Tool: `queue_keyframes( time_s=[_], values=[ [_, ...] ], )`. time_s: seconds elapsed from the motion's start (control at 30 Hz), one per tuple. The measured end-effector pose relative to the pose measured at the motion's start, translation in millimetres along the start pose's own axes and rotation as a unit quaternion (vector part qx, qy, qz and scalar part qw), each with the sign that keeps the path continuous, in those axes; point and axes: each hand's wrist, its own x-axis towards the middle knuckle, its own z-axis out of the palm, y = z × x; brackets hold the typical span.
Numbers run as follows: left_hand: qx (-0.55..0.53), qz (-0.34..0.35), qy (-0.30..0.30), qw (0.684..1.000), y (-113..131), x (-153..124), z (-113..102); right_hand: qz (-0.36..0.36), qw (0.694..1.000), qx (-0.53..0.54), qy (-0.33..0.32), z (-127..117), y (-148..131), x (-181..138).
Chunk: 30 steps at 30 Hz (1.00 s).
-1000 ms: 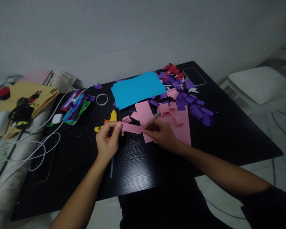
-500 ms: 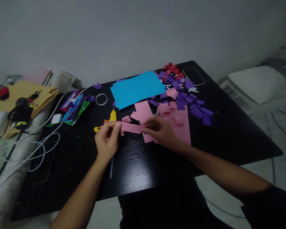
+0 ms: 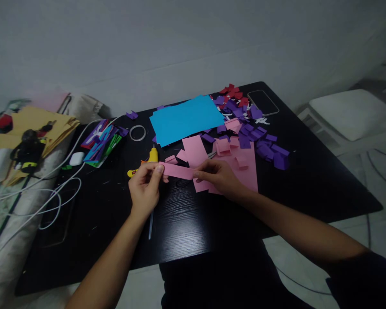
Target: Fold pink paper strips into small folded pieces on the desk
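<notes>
A pink paper strip (image 3: 177, 171) is stretched between my two hands above the black table. My left hand (image 3: 145, 185) pinches its left end between thumb and fingers. At the other end, my right hand (image 3: 219, 177) has its fingertips closed on the strip. Beneath and beside the right hand lie pink paper sheets (image 3: 194, 150), with scissors (image 3: 211, 155) partly hidden behind the fingers. Just beyond my left hand rests a yellow glue gun (image 3: 153, 156); a clear stick (image 3: 151, 225) shows below the hand. Small folded pink pieces (image 3: 223, 146) sit on the sheets.
Blue sheets (image 3: 186, 120) lie at the back, beside heaps of purple pieces (image 3: 273, 154) and red pieces (image 3: 233, 92). A tape ring (image 3: 137, 133), coloured paper strips (image 3: 103, 143), a white case (image 3: 76, 159) and looping white cables (image 3: 59, 193) occupy the left. A phone-like outline (image 3: 263, 103) lies far right.
Almost nothing differs. The view has shifted very slightly, and both hands keep the pink paper strip in nearly the same place.
</notes>
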Motion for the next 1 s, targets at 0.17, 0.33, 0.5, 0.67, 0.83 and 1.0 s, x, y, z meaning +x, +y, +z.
queue_keyframes(
  time_s=[0.17, 0.33, 0.5, 0.67, 0.83, 1.0],
  values=[
    [-0.009, -0.009, 0.002, 1.000, 1.7, 0.6, 1.1, 0.000, 1.000, 0.019, -0.016, 0.6, 1.3, -0.4],
    [-0.002, -0.027, 0.005, 1.000, 2.5, 0.6, 3.7, 0.021, 0.999, 0.036, -0.026, 7.2, 2.2, -2.6],
    [-0.010, -0.046, -0.001, 0.999, 1.4, -0.7, 5.2, 0.045, 0.998, 0.009, -0.047, 8.4, 1.1, -3.4],
    [-0.012, -0.059, -0.005, 0.998, 2.4, 0.6, 4.5, 0.073, 0.996, 0.017, -0.051, 6.6, 1.6, -1.9],
    [-0.011, -0.076, -0.007, 0.997, 0.5, 2.6, 2.8, 0.082, 0.995, 0.039, -0.049, 6.4, 4.5, -0.8],
    [-0.019, -0.096, -0.012, 0.995, -3.3, 3.0, 2.1, 0.088, 0.994, 0.037, -0.051, 6.7, 2.7, -1.2]
  ],
)
